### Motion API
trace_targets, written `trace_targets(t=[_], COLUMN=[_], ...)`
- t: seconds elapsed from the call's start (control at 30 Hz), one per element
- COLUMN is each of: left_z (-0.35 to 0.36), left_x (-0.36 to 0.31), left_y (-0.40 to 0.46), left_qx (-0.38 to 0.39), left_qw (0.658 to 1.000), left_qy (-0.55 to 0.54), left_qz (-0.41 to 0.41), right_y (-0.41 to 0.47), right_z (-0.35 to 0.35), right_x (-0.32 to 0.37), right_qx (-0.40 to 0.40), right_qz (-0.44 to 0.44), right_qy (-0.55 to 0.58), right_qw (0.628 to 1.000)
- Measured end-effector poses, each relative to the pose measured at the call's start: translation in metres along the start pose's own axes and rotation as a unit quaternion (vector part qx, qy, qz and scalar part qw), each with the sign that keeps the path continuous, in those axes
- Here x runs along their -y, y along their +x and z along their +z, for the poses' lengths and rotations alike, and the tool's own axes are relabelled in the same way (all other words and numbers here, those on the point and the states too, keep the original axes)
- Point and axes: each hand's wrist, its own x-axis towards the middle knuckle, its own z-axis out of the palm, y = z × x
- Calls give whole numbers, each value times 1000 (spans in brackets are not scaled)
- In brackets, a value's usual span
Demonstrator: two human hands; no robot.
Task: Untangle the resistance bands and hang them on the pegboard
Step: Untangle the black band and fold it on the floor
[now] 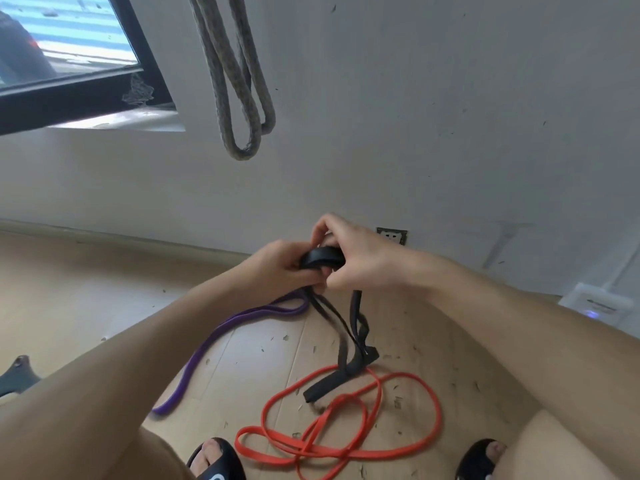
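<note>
Both hands meet above the floor on a black band (356, 320). My left hand (277, 268) grips its upper strands from the left, and my right hand (353, 251) curls round its looped top. The black band's tail hangs down to the floor and lies over a red band (349, 424), which is coiled in loose loops between my feet. A purple band (207, 344) trails from under my left hand down to the left. A grey braided band (239, 81) hangs on the white wall above. No pegboard is in view.
A dark-framed window (69, 64) is at the upper left. A wall socket (391, 235) sits just behind my hands and a white device (595, 306) stands at the right. My feet in black sandals (216, 459) flank the red band. Small debris speckles the wooden floor.
</note>
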Motion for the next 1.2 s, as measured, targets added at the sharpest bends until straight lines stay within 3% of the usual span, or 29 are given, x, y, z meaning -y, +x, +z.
trace_targets(t=[0.17,0.33,0.47,0.57,0.67,0.77,1.0,1.2], left_z=[-17,-27,-27,-18,-11,-12,-20,-14], left_x=[8,14,21,23,19,17,10,8], left_y=[-3,-5,-8,-8,-6,-4,-10,-6], left_qx=[-21,-27,77,78,28,17,20,20], left_qw=[999,998,986,985,1000,999,993,994], left_qy=[22,26,116,140,0,-32,115,110], left_qz=[-16,-44,-92,-59,-5,21,29,24], right_y=[-3,-3,-5,-6,-8,-8,-4,-2], right_z=[-11,-21,-22,-19,-14,-15,-26,-24], right_x=[-29,-50,-40,-25,-11,-7,-23,-10], right_qx=[54,41,-18,-53,-73,-111,-135,-199], right_qz=[50,68,39,-12,-57,-83,-52,-82], right_qy=[-92,-110,-119,-112,-105,-93,-134,-125], right_qw=[993,991,992,992,990,986,980,969])
